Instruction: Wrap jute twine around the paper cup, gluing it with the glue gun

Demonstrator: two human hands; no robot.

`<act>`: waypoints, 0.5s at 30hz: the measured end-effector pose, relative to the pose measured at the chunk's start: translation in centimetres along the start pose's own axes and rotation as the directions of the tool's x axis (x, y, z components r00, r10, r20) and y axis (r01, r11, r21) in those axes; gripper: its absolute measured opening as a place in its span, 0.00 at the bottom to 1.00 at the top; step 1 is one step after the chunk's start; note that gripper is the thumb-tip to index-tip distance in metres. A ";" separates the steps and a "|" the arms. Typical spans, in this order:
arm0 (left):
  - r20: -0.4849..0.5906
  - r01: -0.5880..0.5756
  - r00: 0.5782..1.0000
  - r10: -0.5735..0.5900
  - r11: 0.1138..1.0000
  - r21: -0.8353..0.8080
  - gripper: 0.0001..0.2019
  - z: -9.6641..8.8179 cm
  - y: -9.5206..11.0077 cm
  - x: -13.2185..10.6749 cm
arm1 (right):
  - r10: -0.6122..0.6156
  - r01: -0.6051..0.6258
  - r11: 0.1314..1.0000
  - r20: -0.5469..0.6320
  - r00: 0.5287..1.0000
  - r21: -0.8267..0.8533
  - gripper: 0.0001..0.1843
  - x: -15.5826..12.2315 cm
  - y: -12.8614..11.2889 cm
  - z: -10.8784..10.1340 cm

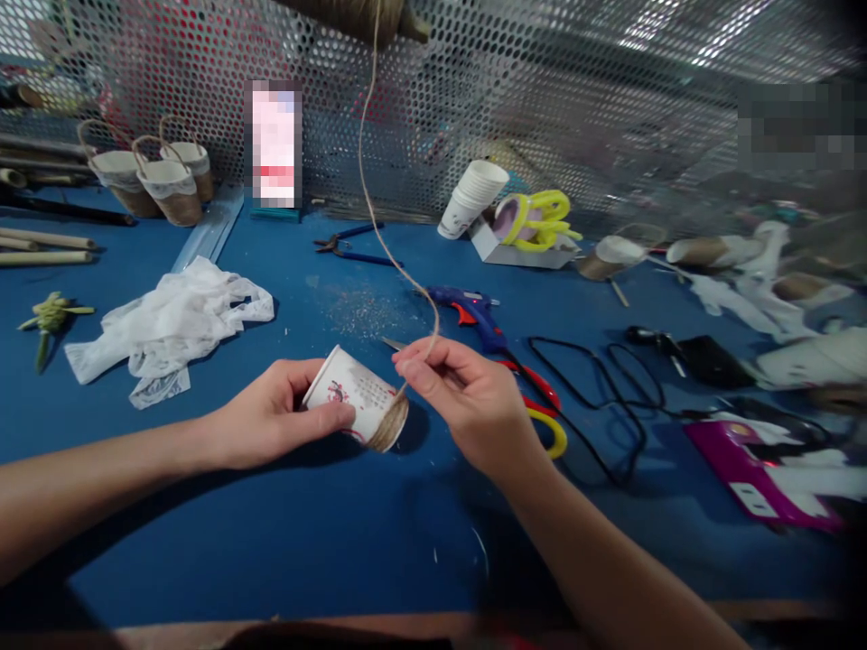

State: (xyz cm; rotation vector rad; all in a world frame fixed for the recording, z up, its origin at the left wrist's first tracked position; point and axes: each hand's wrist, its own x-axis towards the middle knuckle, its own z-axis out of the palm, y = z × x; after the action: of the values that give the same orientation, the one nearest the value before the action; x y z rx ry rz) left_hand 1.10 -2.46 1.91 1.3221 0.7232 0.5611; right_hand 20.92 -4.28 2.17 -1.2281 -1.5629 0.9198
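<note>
My left hand [275, 420] is closed round a white paper cup [352, 395] lying on its side above the blue table [304, 542]. The cup's bottom end is wound with brown twine. My right hand [467, 393] pinches the twine strand [369, 194] just beside the cup's wound end. That strand rises to a twine spool [358, 16] hanging at the top of the view.
A blue glue gun [474, 311], red-and-yellow scissors [542, 406], black cable [610, 397] and pliers [349, 246] lie beyond my hands. White lace fabric [169, 325] sits left. Finished twine-wrapped cups [163, 185], stacked paper cups [470, 199] and a perforated metal screen [542, 90] stand behind.
</note>
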 end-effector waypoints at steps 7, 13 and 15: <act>0.022 -0.069 0.998 0.067 0.994 0.087 0.08 -0.2 -0.2 -0.3 | 0.056 -0.057 0.998 0.022 0.998 0.026 0.09 0.1 0.1 0.2; 0.017 -0.088 0.996 0.087 0.976 0.197 0.08 -0.3 -0.4 -0.7 | 0.131 -0.133 0.991 0.053 0.990 0.030 0.10 0.2 -0.3 0.4; 0.029 -0.098 0.995 0.094 0.968 0.233 0.09 -0.3 -0.4 -0.8 | 0.158 -0.161 0.985 0.057 0.986 0.054 0.10 0.2 -0.3 0.4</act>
State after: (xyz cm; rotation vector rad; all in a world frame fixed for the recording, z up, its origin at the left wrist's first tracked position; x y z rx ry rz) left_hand 0.31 -2.90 1.58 1.5867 0.7298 0.5529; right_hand 20.41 -4.16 2.40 -1.3113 -1.4835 1.1013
